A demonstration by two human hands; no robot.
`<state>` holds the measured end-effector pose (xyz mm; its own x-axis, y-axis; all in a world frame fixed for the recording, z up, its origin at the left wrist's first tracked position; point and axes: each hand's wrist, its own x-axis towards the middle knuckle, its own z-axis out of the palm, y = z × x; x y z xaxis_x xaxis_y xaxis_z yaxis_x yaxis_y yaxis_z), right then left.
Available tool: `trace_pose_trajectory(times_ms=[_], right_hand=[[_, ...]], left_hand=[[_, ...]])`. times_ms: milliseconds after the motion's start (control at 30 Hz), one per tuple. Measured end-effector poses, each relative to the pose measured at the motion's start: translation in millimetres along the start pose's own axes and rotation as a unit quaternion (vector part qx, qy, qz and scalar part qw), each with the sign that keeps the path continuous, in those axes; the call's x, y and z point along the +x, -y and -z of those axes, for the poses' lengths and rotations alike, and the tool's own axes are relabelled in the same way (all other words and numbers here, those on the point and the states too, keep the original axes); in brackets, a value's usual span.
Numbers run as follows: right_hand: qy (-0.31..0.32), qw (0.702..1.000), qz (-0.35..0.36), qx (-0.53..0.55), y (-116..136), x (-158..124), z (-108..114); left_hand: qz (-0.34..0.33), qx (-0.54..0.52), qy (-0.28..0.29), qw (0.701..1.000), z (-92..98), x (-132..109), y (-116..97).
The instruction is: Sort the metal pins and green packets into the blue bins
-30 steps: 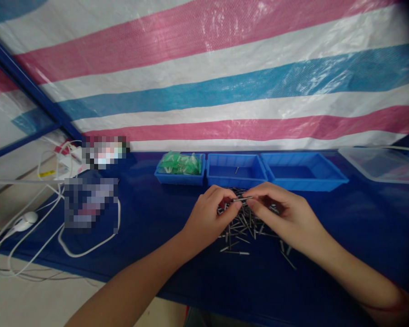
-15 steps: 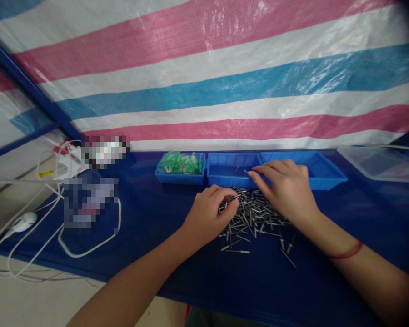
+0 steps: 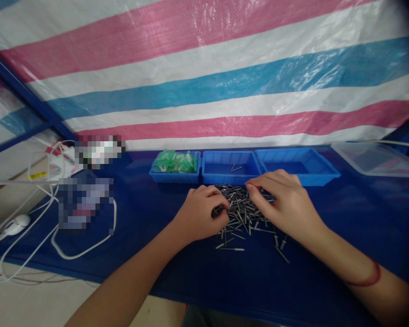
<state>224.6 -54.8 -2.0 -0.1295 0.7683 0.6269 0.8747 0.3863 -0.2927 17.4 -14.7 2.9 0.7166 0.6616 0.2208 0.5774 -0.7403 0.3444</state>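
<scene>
A heap of thin metal rivets lies on the dark blue table, with several strays at its near side. My left hand rests at the heap's left edge, fingers curled and thumb near the fingertips; what they may hold is hidden among the rivets. Over the heap's right part is my right hand, thumb and forefinger nearly together, their tips too small to read. Behind, the middle blue bin has a couple of rivets inside. Green packets fill the left blue bin. No contents show in the right blue bin.
A clear plastic lid lies at the back right. White cables and blurred-out items are on the left of the table. A striped plastic sheet hangs behind the bins.
My right hand has moved back from the middle bin to the heap. Two rivets now lie in that bin. My left hand's fingers have curled in more. The view has shifted slightly.
</scene>
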Motion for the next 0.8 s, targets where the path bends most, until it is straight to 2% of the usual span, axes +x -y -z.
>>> trace_pose_trajectory(times_ms=[267, 433, 800], right_hand=[[0.019, 0.999, 0.029, 0.042, 9.7, -3.4, 0.4], [0.034, 0.998, 0.033, 0.048, 11.4, -4.2, -0.6], [0.061, 0.996, 0.038, 0.051, 11.3, -4.6, -2.9]], left_hand=[[-0.041, 0.081, 0.034, 0.995, -2.8, -3.1, -3.5], [-0.051, 0.085, 0.043, 0.994, 0.2, -3.8, -3.0], [-0.039, 0.096, 0.028, 0.994, -8.4, -4.9, -5.5]])
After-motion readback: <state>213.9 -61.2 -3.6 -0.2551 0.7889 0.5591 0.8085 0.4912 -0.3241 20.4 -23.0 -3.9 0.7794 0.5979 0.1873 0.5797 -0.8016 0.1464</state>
